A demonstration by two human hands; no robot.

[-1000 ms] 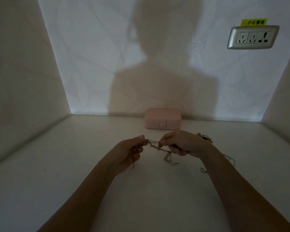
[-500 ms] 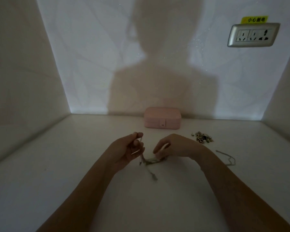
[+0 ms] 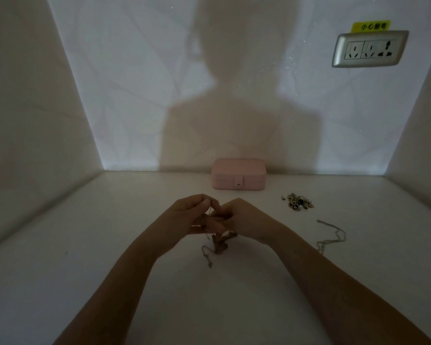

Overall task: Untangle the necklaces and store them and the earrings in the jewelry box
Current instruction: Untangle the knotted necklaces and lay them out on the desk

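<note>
Fingers of the left hand (image 3: pixel 184 217) and right hand (image 3: pixel 246 220) pinch the tangled necklaces (image 3: pixel 218 245), a dull knotted clump trailing onto the white tabletop (image 3: pixel 105 257), well apart from both side walls. To the right lie a loose chain (image 3: pixel 334 235) and piled earrings (image 3: pixel 297 202); the closed pink jewelry box (image 3: pixel 239 174) sits against the back wall.
</note>
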